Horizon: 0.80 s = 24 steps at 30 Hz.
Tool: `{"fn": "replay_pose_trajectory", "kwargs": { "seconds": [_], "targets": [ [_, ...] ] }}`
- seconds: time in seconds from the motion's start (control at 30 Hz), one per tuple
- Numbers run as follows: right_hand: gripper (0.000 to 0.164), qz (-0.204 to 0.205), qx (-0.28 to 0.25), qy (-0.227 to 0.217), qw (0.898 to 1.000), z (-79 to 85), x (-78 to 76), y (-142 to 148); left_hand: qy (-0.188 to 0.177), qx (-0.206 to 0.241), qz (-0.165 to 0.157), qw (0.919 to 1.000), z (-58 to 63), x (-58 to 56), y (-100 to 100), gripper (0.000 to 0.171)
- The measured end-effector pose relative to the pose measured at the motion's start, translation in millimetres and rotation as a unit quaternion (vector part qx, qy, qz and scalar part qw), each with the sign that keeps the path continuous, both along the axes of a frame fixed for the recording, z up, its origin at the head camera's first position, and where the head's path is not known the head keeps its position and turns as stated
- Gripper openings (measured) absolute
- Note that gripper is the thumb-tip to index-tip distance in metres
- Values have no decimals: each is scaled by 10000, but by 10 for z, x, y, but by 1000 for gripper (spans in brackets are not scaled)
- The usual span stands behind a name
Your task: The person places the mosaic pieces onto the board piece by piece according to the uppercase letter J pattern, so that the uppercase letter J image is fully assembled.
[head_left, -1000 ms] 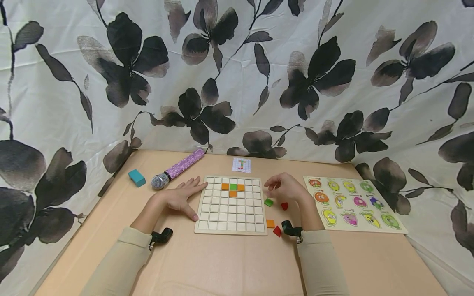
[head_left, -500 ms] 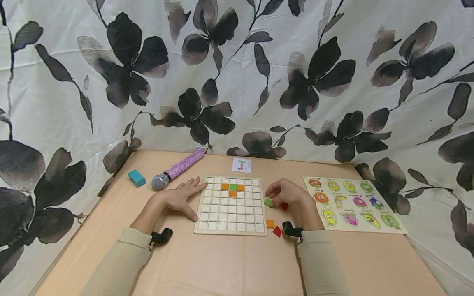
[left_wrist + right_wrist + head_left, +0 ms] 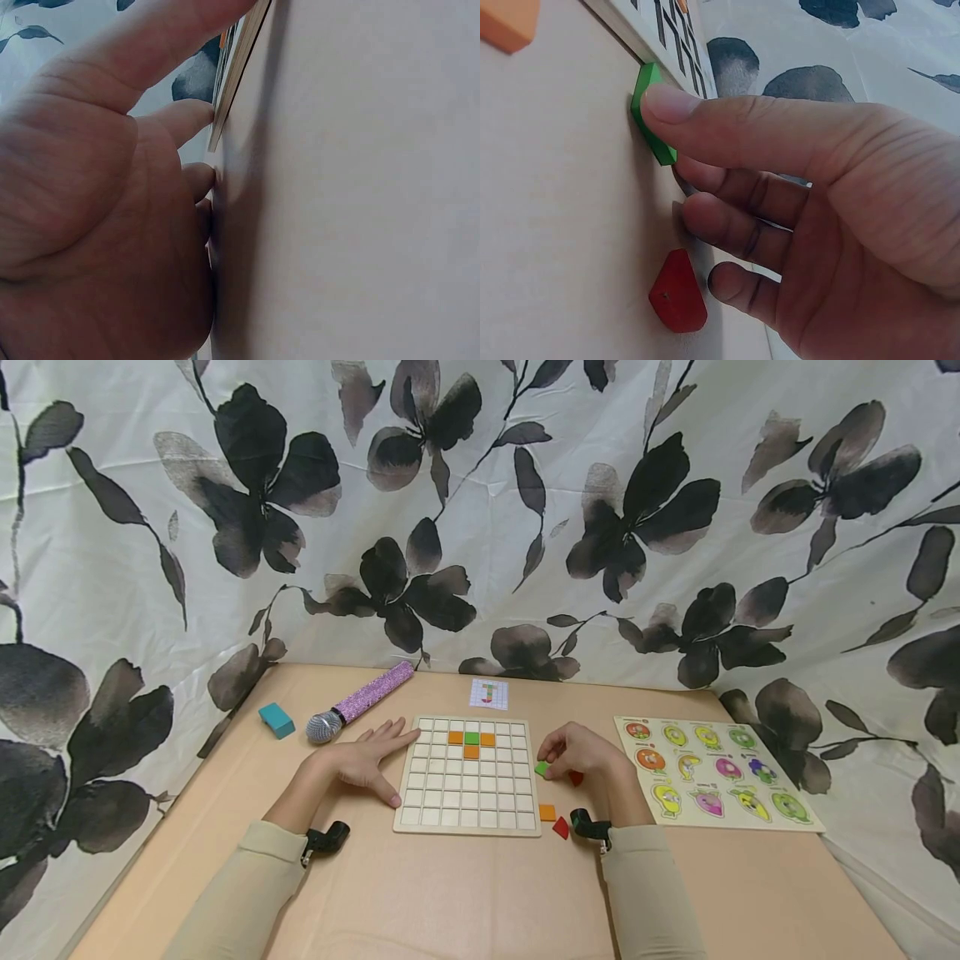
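On the surface (image 3: 420, 893), take the grid board (image 3: 468, 798) as landmark. At its left edge, left hand (image 3: 363, 764) with fingers spread wide, thumb and forefinger at the rim: press lightly there to stop any sliding. Beyond its right edge, right hand (image 3: 585, 750) drawn narrow, in a thumb-and-finger pinch on the green tile (image 3: 542, 768), just beside the middle of that edge. Grip by the sides, then lift straight up to avoid catching the board. Avoid brushing the orange tile (image 3: 547, 812), by the board's lower right, or a red piece (image 3: 679, 292), farther right of the board.
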State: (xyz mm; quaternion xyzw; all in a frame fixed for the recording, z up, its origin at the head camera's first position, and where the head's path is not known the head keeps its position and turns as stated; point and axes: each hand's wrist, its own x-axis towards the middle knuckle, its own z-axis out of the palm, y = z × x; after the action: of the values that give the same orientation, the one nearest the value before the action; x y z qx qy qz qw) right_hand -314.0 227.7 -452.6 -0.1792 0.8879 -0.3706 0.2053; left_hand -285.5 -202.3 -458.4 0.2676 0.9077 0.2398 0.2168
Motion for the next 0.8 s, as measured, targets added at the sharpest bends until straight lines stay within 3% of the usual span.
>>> {"fn": "replay_pose_trajectory", "kwargs": {
  "seconds": [0.53, 0.8],
  "targets": [
    [19, 185, -164, 22, 9997, 15, -10, 0, 16, 26, 6, 10000, -3, 5, -1, 128],
    [12, 228, -274, -58, 9993, 43, 12, 4, 7, 45, 4, 10000, 6, 14, 6, 129]
  ]
}}
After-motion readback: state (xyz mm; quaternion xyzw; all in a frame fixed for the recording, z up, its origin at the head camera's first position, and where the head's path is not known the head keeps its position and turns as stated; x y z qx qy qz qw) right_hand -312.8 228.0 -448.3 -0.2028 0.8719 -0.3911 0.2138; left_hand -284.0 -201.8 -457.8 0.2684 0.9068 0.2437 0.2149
